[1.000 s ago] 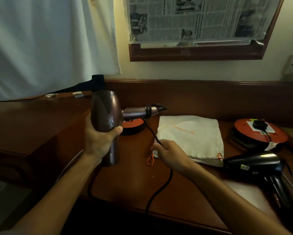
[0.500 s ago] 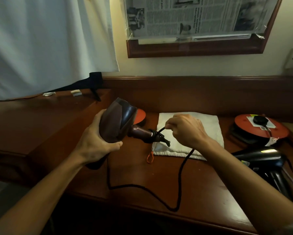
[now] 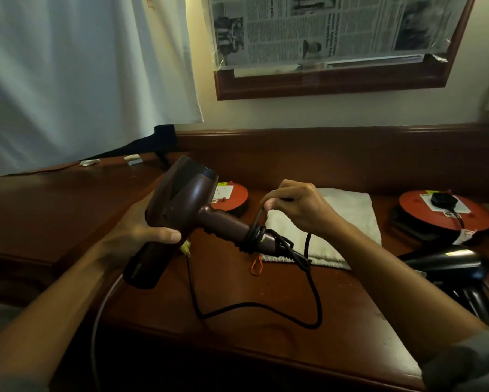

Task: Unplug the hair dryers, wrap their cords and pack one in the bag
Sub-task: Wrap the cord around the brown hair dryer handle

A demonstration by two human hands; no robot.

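Held off the desk (image 3: 237,321) by the left hand (image 3: 141,236), fingers closed around the barrel of the brown hair dryer (image 3: 181,210), handle pointing right. More turns of cord (image 3: 314,292) on the handle end than half a second ago, right hand (image 3: 297,210) lifted higher, fingers pinching the cord above the coil. Slack loop on the desk shorter than before, so wrapping well under way but unfinished. White bag (image 3: 350,216) flat behind the right hand; black hair dryer (image 3: 447,264) lying at right, not yet wrapped.

The newspaper (image 3: 331,26) print and the reel (image 3: 229,197) labels are too blurred to read.
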